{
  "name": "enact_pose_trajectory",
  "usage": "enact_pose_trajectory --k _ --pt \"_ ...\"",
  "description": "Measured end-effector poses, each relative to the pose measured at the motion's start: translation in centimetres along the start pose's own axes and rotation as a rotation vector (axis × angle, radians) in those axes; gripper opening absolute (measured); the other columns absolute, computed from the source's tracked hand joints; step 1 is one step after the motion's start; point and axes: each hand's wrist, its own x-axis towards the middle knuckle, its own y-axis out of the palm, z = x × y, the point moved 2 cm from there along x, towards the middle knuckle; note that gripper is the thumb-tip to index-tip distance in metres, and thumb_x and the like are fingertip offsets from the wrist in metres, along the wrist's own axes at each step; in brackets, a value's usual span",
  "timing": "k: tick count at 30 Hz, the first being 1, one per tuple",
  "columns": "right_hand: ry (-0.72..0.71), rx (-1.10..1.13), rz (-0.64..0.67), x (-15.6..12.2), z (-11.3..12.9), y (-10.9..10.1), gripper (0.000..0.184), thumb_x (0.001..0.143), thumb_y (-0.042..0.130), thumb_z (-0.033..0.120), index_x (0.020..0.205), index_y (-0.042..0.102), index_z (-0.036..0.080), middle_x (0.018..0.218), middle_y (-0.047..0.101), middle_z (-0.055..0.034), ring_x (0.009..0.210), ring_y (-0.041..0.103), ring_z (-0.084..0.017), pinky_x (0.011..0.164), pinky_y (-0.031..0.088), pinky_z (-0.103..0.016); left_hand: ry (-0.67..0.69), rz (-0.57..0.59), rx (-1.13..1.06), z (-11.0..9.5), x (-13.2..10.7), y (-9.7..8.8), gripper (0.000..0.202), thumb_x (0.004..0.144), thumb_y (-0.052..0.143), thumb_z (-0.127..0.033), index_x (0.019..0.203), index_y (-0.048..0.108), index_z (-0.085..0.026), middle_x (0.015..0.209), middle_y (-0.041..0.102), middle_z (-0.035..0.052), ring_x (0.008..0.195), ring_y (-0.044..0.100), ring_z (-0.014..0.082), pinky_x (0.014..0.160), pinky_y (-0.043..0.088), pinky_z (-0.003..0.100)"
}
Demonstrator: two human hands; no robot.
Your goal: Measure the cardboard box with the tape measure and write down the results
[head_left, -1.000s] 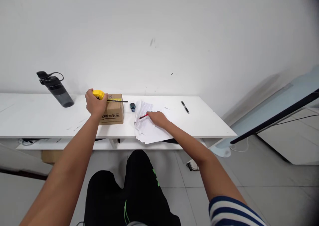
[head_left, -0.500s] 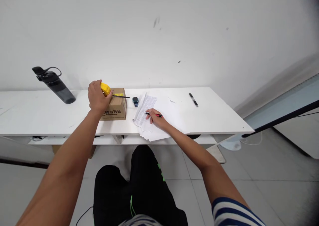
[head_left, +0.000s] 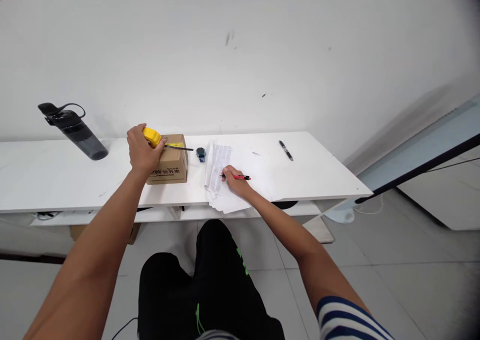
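My left hand (head_left: 142,149) is closed around a yellow tape measure (head_left: 152,136) at the top of a small cardboard box (head_left: 170,170). From the tape measure a dark strip of blade (head_left: 180,148) runs across the box top and sticks out past its right edge. In my right hand (head_left: 235,181) is a red and black pen (head_left: 243,177), gripped in the fingers with its tip down at the paper. That hand rests on a stack of white paper sheets (head_left: 258,177), whose left part carries dense handwriting and a curled edge.
A blue-black wristwatch (head_left: 201,154) lies between box and papers. Another pen (head_left: 286,150), black and grey, lies to the right on the white table (head_left: 318,175). At the left a dark water bottle (head_left: 80,136) stands near the wall. A lower shelf (head_left: 202,211) runs beneath the tabletop.
The view has shifted slightly, moving everything a little left. My right hand and pen have shifted a little right across the paper, the pen now lying flatter. My left hand still holds the tape measure.
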Motion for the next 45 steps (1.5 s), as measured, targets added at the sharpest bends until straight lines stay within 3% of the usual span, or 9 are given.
enact_pose_trajectory --k 3,6,14,24,34,40,45 --pt "-0.001 0.032 -0.065 0.1 -0.6 0.0 0.043 0.09 0.044 0.056 0.063 0.044 0.023 0.06 0.046 0.0027 0.062 0.048 -0.015 0.062 0.036 -0.028 -0.049 0.032 -0.047 0.8 0.0 -0.2 0.07 0.075 0.072 -0.04 0.134 0.037 -0.029 0.137 0.041 0.0098 0.126 0.048 0.0288 0.106 0.042 0.044" --pt "-0.002 0.08 -0.065 0.2 -0.7 0.0 0.045 0.087 0.051 0.052 0.056 0.034 0.023 0.054 0.034 0.0046 0.056 0.041 -0.014 0.058 0.031 -0.028 -0.103 0.055 -0.085 1.7 0.4 -0.3 0.067 0.074 0.071 -0.044 0.131 0.039 -0.03 0.131 0.049 0.0078 0.12 0.053 0.0273 0.103 0.044 0.042" --pt "0.03 0.078 -0.012 0.2 -0.9 0.1 0.041 0.083 0.052 0.049 0.054 0.039 0.022 0.054 0.04 0.0035 0.057 0.041 -0.014 0.058 0.032 -0.029 -0.128 0.009 -0.115 3.4 1.0 -0.9 0.066 0.076 0.068 -0.05 0.131 0.039 -0.027 0.128 0.052 0.0084 0.117 0.054 0.027 0.103 0.044 0.043" --pt "0.046 0.092 -0.073 0.2 -0.8 0.0 0.041 0.082 0.052 0.047 0.052 0.038 0.023 0.052 0.036 0.0043 0.055 0.038 -0.013 0.058 0.031 -0.029 -0.1 0.06 -0.07 1.2 0.3 -0.1 0.064 0.074 0.071 -0.045 0.128 0.04 -0.029 0.132 0.049 0.0076 0.118 0.053 0.0289 0.1 0.044 0.043" --pt "0.039 0.079 -0.05 0.2 -0.9 0.1 0.042 0.081 0.053 0.047 0.052 0.035 0.023 0.052 0.032 0.0045 0.055 0.035 -0.013 0.058 0.03 -0.029 -0.108 0.045 -0.122 3.0 0.8 0.0 0.062 0.076 0.068 -0.043 0.129 0.038 -0.03 0.129 0.05 0.007 0.115 0.054 0.0255 0.099 0.045 0.04" --pt "0.039 0.111 -0.104 0.1 -0.9 0.1 0.044 0.082 0.053 0.045 0.052 0.029 0.024 0.052 0.027 0.0052 0.053 0.03 -0.012 0.055 0.027 -0.029 -0.097 0.055 -0.096 2.4 0.7 0.0 0.062 0.076 0.068 -0.043 0.129 0.038 -0.03 0.129 0.05 0.0065 0.116 0.053 0.0264 0.1 0.044 0.042" --pt "0.043 0.099 -0.061 0.0 -0.8 0.1 0.041 0.081 0.053 0.045 0.051 0.037 0.023 0.052 0.034 0.0039 0.056 0.036 -0.013 0.056 0.03 -0.028 -0.099 0.063 -0.081 1.6 0.4 0.0 0.061 0.077 0.069 -0.042 0.128 0.039 -0.03 0.13 0.05 0.0061 0.118 0.052 0.0274 0.101 0.043 0.042"
